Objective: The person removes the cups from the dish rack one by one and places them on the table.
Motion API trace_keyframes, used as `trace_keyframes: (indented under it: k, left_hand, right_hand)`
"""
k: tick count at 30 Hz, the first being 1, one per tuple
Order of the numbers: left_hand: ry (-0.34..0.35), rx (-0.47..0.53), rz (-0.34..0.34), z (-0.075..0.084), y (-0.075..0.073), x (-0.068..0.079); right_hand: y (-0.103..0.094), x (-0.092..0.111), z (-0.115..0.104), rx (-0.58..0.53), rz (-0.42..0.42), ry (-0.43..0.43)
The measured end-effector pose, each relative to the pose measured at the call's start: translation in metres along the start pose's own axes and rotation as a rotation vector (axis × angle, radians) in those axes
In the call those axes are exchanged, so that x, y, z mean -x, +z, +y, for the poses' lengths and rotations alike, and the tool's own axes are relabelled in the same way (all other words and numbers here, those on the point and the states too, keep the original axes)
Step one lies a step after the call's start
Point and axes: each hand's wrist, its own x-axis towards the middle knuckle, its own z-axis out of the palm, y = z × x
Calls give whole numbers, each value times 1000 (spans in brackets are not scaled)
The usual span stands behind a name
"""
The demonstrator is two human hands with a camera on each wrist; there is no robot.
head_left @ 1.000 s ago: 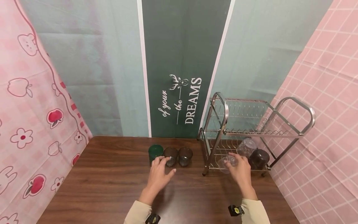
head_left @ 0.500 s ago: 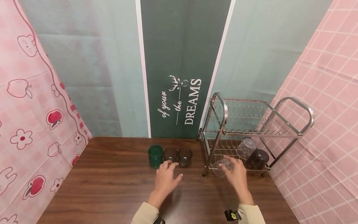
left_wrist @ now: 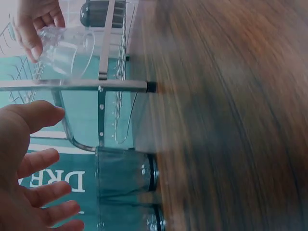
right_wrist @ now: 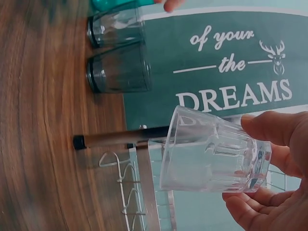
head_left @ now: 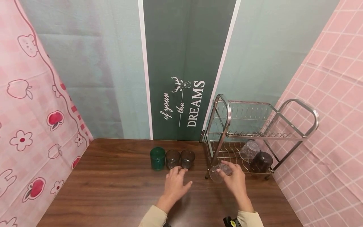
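My right hand (head_left: 236,183) pinches a clear cup (head_left: 216,175) by its base, just off the front left corner of the metal dish rack (head_left: 297,137). The right wrist view shows this clear cup (right_wrist: 211,156) mouth down, thumb on one side and fingers on the other. My left hand (head_left: 175,185) is held with spread, relaxed fingers in front of two smoky brown cups (head_left: 172,158) and grips nothing. In the left wrist view its fingers (left_wrist: 48,192) are apart from the cups. A green cup (head_left: 157,158) stands upright left of the brown pair.
On the rack's lower tier, a clear cup (head_left: 249,150) and a dark cup (head_left: 262,161) lie upside down at the right. A wooden table (head_left: 113,186) carries everything. Pink cloth (head_left: 326,132) hangs at the right, with a green banner (head_left: 181,47) behind.
My right hand has drawn the clear cup out from the rack's lower tier, leftward and toward me. The left hand has moved right and nearer, away from the green cup.
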Motion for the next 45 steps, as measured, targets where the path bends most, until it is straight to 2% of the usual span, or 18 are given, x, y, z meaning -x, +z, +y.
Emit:
trace_keyframes:
  k: [10,15,20,24,26,29,31,33,35,37,38,39,41,42,45]
  left_hand:
    - [-5,141,-18,15,14,-5]
    - [-36,282,-43,21,18,-5]
    - [-120,488,-77,27,16,-4]
    - [-216,624,-89,29,16,-5]
    - [-260,683,-97,30,17,-6]
    - [-301,781,-98,30,19,-6]
    - [-313,843,-89,31,20,-5]
    - [-313,904,-67,31,22,-5]
    - [-306,932,-37,32,24,-4]
    - [-296,947,-3,33,26,-3]
    - [-288,956,17,34,27,-3]
    - [-280,965,41,34,28,-2]
    - [-277,996,75,35,29,-2]
    - [-279,1019,85,35,29,-2]
    - [-294,1100,97,36,27,-3]
  right_hand:
    - [5,6,-9,-22,4,27]
    - [8,9,-12,-71,-1,60]
    - [11,12,-12,-173,-43,124]
    - [13,13,-12,-229,-46,134]
    - [18,14,-7,-280,-24,96]
    - [40,14,20,-297,32,45]
    - [57,14,44,-327,50,7]
    - [75,14,68,-312,64,8]
    - [86,15,82,-363,52,4]
    - [85,17,80,-469,21,9]
    - [88,17,82,-474,22,19]
    - [85,18,77,-544,3,20]
    - [85,19,72,-603,-11,44]
    - [87,20,71,-663,-18,45]
    - [99,22,76,-731,-21,118]
